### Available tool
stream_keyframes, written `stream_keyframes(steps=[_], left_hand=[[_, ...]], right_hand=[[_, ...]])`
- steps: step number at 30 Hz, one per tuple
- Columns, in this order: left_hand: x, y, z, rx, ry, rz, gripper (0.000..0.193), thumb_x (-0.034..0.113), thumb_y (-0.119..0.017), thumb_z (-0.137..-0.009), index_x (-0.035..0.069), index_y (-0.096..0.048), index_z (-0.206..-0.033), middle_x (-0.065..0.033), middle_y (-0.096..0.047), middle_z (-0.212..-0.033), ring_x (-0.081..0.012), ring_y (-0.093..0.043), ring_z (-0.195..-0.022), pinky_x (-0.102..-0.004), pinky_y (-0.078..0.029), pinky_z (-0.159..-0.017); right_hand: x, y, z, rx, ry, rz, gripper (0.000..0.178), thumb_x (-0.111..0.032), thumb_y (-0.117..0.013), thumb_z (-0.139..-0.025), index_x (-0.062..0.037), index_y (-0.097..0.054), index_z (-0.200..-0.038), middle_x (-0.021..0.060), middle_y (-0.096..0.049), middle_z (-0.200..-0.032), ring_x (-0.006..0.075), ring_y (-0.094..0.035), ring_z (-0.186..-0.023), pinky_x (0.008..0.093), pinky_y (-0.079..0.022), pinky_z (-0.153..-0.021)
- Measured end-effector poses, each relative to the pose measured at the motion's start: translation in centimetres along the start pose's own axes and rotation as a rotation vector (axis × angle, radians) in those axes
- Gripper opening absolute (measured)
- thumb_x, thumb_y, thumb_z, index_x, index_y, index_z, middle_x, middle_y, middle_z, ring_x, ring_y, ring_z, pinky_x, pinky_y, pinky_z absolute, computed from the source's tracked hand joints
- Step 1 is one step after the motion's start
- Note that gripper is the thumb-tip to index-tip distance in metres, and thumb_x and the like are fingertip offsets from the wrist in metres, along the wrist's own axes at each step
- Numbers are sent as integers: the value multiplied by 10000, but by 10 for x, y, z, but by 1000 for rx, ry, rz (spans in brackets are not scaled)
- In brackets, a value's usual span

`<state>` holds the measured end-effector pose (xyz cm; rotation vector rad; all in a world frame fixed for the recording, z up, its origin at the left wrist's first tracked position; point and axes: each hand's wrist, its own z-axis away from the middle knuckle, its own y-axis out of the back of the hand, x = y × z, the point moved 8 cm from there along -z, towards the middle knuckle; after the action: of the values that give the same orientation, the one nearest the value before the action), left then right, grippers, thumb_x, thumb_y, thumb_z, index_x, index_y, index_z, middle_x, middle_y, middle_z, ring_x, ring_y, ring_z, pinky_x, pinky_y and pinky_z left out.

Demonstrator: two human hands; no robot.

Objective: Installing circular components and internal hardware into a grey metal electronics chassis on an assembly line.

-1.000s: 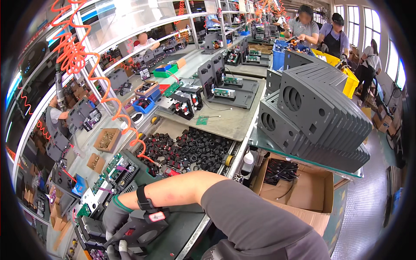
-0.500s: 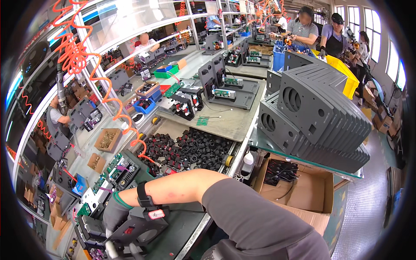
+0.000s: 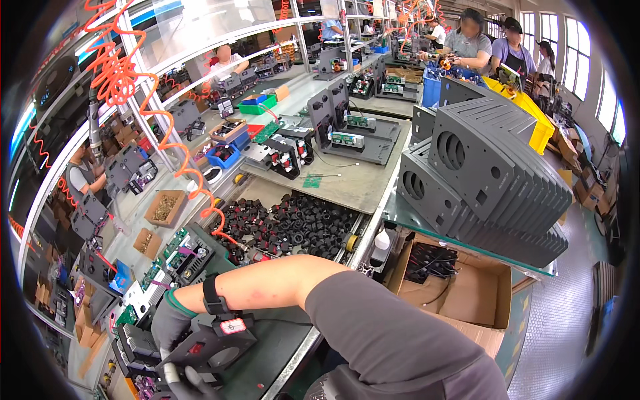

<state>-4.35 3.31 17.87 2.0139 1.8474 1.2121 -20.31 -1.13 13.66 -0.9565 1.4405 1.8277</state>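
A dark grey panel (image 3: pixel 225 341) with a red rocker switch (image 3: pixel 195 349) and a round opening stands tilted on the bench at the lower left. My right hand (image 3: pixel 171 324), in a grey glove, reaches over from the right and bends down at the panel's left side; its fingers are hidden. Low at the bottom edge, my left hand (image 3: pixel 189 384), gloved with pale fingertips, is closed on the panel's lower edge. Beside the right hand sits a black finned block (image 3: pixel 137 347). Farther up lie green circuit boards (image 3: pixel 179 252) on an assembly with purple wires.
Black round parts (image 3: pixel 300 227) fill a bin ahead. Grey housings (image 3: pixel 483 170) are stacked at right above an open cardboard box (image 3: pixel 477 287) with black cables. A coiled orange hose (image 3: pixel 170 137) hangs at left. Upright chassis (image 3: pixel 350 137) stand along the line; several people work farther off.
My right hand and forearm have shifted slightly left and up at the panel. The left hand's fingers have moved a little against the panel's lower edge. Distant co-workers have moved slightly.
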Motion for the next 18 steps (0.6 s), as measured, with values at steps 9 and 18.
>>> stream_keyframes(steps=[9, 18], left_hand=[[-27, -3, 3, -62, 292, 177, 479, 329, -691, -906, 34, -551, -1257, -224, -557, -1267, -381, -594, -1102, -401, -521, -860], [-10, 3, -4, -6, 164, 324, 426, 305, -688, -918, 13, -572, -1205, -201, -650, -1054, -330, -646, -956, -376, -516, -857]], right_hand=[[4, -2, -4, -49, 41, -164, 360, -350, -656, -894, -51, -720, -1085, 66, -709, -944, 173, -595, -830, 351, -468, -768], [6, -5, 4, -101, 49, -225, 418, -349, -610, -924, -65, -653, -1228, 50, -693, -1037, 163, -613, -875, 339, -484, -787]])
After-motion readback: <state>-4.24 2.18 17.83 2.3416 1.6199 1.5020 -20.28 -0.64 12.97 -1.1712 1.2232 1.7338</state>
